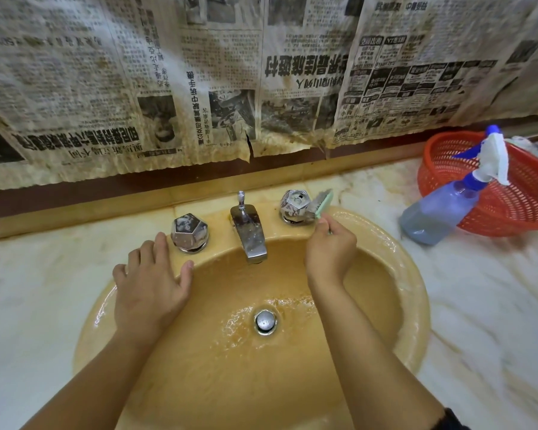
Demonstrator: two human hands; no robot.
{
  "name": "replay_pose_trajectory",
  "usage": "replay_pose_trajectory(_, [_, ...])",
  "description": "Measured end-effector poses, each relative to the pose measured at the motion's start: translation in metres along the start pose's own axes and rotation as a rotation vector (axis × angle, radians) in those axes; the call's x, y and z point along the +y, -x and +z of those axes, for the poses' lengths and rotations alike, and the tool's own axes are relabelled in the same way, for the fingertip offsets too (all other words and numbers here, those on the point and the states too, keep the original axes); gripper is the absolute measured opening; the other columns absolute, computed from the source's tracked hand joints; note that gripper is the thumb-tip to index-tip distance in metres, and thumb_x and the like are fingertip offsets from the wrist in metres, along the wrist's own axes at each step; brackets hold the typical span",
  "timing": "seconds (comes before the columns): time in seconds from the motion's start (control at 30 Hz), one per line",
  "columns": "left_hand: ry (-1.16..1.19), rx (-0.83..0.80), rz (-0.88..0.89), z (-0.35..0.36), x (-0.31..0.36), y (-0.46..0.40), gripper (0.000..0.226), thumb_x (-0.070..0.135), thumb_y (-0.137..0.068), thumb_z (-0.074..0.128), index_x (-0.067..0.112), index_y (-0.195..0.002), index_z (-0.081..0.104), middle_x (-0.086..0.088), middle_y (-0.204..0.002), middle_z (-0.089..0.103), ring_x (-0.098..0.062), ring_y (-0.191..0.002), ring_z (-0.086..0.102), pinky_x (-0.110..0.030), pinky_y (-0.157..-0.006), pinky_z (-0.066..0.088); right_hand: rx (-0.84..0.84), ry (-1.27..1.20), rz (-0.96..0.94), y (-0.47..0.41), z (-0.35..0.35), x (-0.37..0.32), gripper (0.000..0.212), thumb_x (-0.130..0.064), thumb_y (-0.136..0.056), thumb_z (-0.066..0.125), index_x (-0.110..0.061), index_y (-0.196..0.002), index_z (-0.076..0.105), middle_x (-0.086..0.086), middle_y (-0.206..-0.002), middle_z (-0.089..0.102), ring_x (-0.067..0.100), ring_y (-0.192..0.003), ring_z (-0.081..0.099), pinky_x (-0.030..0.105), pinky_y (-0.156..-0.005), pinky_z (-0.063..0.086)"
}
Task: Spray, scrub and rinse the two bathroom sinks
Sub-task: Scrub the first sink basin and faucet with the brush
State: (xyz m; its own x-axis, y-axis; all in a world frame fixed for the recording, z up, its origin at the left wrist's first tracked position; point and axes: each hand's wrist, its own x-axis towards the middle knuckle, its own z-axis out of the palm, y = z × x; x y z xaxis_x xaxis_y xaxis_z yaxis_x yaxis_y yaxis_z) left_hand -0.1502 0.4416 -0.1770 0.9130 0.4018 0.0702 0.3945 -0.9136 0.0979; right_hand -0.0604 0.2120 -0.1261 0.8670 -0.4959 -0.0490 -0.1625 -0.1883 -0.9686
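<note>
Scrub stage judged underway: brush (322,202) pinched in curled right hand (330,249) fingers, bristles against right tap knob (295,206); left hand (149,287) fingers spread flat on wet sink (413,305) rim; rinse outstanding, second sink unseen.

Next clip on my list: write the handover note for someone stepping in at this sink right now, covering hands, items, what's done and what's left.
Left hand: flat and open, resting on the rim of the yellow oval sink.
Right hand: grip closed round the green-handled scrub brush, bristles against the right faceted chrome tap knob.
Blue spray bottle: leaning on the red plastic basket, on the marble counter to the right.
Done: basin looks wet and foamy near the drain, so it seems sprayed and partly scrubbed.
Left: finish the fittings, then rinse. No water runs from the chrome spout. A second sink is not in view.
</note>
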Motion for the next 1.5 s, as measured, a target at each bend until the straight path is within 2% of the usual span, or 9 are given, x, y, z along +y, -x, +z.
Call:
replay_pose_trajectory(0.07, [0.014, -0.005, -0.002, 0.0, -0.001, 0.0, 0.075, 0.057, -0.091, 0.024, 0.005, -0.143, 0.039, -0.018, -0.125, 0.056, -0.038, -0.111, 0.051, -0.054, -0.088, 0.04, 0.018, -0.042, 0.02, 0.019, 0.009, 0.005, 0.027, -0.008, -0.1, 0.051, -0.004, -0.118, 0.071, -0.004, -0.101, 0.07, 0.015, -0.091, 0.066, 0.004, -0.065, 0.043])
replay_pose_trajectory(0.27, [0.027, 0.003, 0.016, 0.001, -0.004, 0.001, 0.076, 0.056, -0.09, 0.025, 0.003, -0.143, 0.039, -0.018, -0.122, 0.055, -0.038, -0.108, 0.051, -0.054, -0.086, 0.039, 0.075, -0.182, 0.206, 0.026, 0.027, 0.002, 0.033, -0.01, -0.101, 0.047, -0.009, -0.128, 0.065, 0.006, -0.105, 0.073, 0.019, -0.035, 0.058, 0.019, -0.038, 0.04])
replay_pose_trajectory(0.37, [0.017, -0.011, 0.025, 0.001, -0.004, 0.001, 0.075, 0.056, -0.09, 0.026, 0.003, -0.142, 0.039, -0.018, -0.12, 0.055, -0.037, -0.106, 0.051, -0.053, -0.086, 0.039, 0.016, -0.214, 0.21, 0.046, 0.028, 0.007, 0.033, -0.012, -0.101, 0.047, -0.013, -0.131, 0.063, 0.003, -0.063, 0.059, 0.016, -0.033, 0.055, 0.036, -0.05, 0.051])
replay_pose_trajectory(0.43, [0.011, -0.009, 0.032, 0.0, -0.006, 0.001, 0.075, 0.056, -0.09, 0.025, 0.003, -0.142, 0.039, -0.018, -0.118, 0.055, -0.036, -0.105, 0.051, -0.053, -0.085, 0.04, 0.04, -0.255, 0.272, 0.041, 0.029, 0.012, 0.032, -0.011, -0.102, 0.049, -0.01, -0.129, 0.064, 0.002, -0.07, 0.055, 0.009, -0.033, 0.051, 0.046, -0.06, 0.059])
replay_pose_trajectory(0.73, [-0.009, 0.004, 0.042, 0.002, -0.008, -0.001, 0.07, 0.054, -0.094, 0.031, 0.004, -0.143, 0.037, -0.017, -0.117, 0.054, -0.035, -0.104, 0.049, -0.051, -0.083, 0.038, 0.086, -0.368, 0.311, 0.039, 0.039, 0.016, 0.033, -0.006, -0.101, 0.048, -0.005, -0.13, 0.062, 0.006, -0.067, 0.058, 0.012, -0.048, 0.047, 0.023, -0.044, 0.045])
replay_pose_trajectory(1.07, [-0.017, 0.003, 0.036, 0.004, -0.009, -0.002, 0.073, 0.055, -0.095, 0.035, 0.005, -0.148, 0.032, -0.016, -0.123, 0.051, -0.033, -0.109, 0.048, -0.051, -0.086, 0.037, -0.075, -0.402, 0.28, 0.042, 0.029, 0.018, 0.033, -0.005, -0.102, 0.048, -0.008, -0.133, 0.059, 0.004, -0.062, 0.048, 0.011, -0.045, 0.043, 0.027, -0.046, 0.049])
replay_pose_trajectory(1.27, [-0.006, 0.007, 0.038, 0.006, -0.01, -0.003, 0.076, 0.056, -0.093, 0.022, 0.004, -0.148, 0.034, -0.016, -0.121, 0.053, -0.034, -0.107, 0.049, -0.051, -0.084, 0.037, -0.165, 0.023, -0.024, 0.049, -0.031, 0.038, 0.032, -0.017, -0.099, 0.057, -0.019, -0.13, 0.066, -0.005, -0.053, 0.049, 0.015, -0.044, 0.05, 0.033, -0.047, 0.053])
replay_pose_trajectory(1.4, [0.0, 0.008, 0.04, 0.007, -0.009, -0.003, 0.077, 0.056, -0.092, 0.022, 0.004, -0.147, 0.035, -0.016, -0.12, 0.053, -0.034, -0.105, 0.049, -0.051, -0.084, 0.037, -0.264, 0.398, -0.399, 0.029, -0.053, 0.033, 0.035, -0.025, -0.093, 0.067, -0.025, -0.128, 0.068, -0.012, -0.099, 0.073, 0.013, -0.071, 0.068, 0.033, -0.064, 0.057])
replay_pose_trajectory(1.5, [-0.004, 0.008, 0.035, 0.008, -0.009, -0.003, 0.079, 0.058, -0.09, 0.019, 0.005, -0.146, 0.036, -0.015, -0.118, 0.053, -0.034, -0.104, 0.049, -0.05, -0.084, 0.037, -0.295, 0.651, -0.655, 0.009, -0.051, 0.03, 0.036, -0.025, -0.088, 0.074, -0.03, -0.124, 0.07, -0.01, -0.101, 0.075, 0.016, -0.077, 0.068, 0.03, -0.061, 0.052])
